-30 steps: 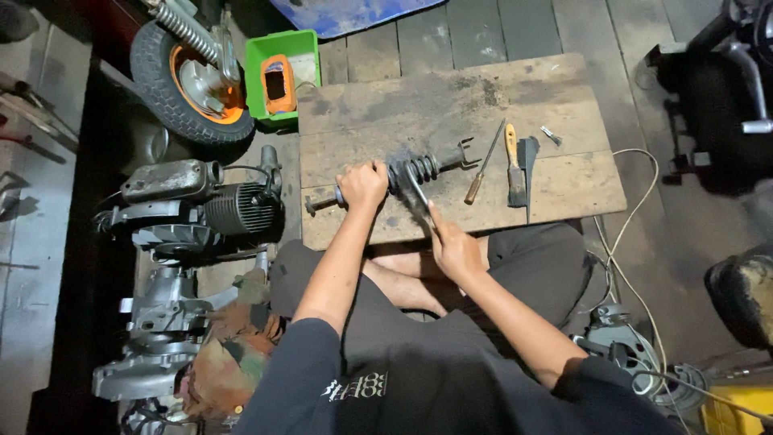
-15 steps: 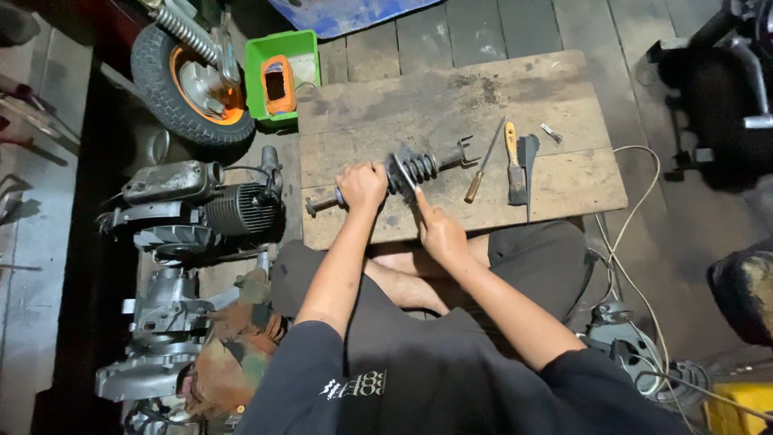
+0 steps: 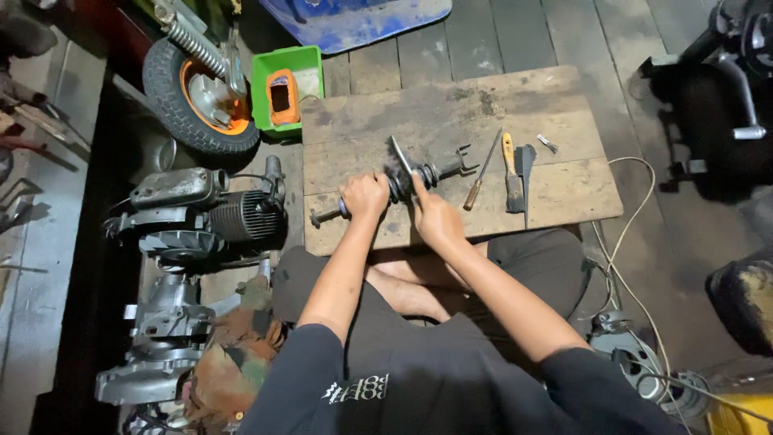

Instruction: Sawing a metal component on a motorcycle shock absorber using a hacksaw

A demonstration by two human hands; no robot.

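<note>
Gripping shaft (image 3: 403, 184) on board (image 3: 564, 201), near its front edge. My left hand (image 3: 364, 196) closed round shaft's left part. My right hand (image 3: 435, 216) closed on flat tool (image 3: 400, 153), tip at rubber boot (image 3: 400, 187). I judge: keep shaft pinned, pry gently, avoid tearing boot. Screwdriver (image 3: 481, 171), scraper (image 3: 510, 174) right of shaft.

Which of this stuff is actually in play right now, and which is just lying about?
In hand:
- metal shaft, gripped by left hand
- thin flat tool, held by right hand

Lying about:
- screwdriver
- yellow-handled scraper
- small wheel
- green tray
- engine
</note>
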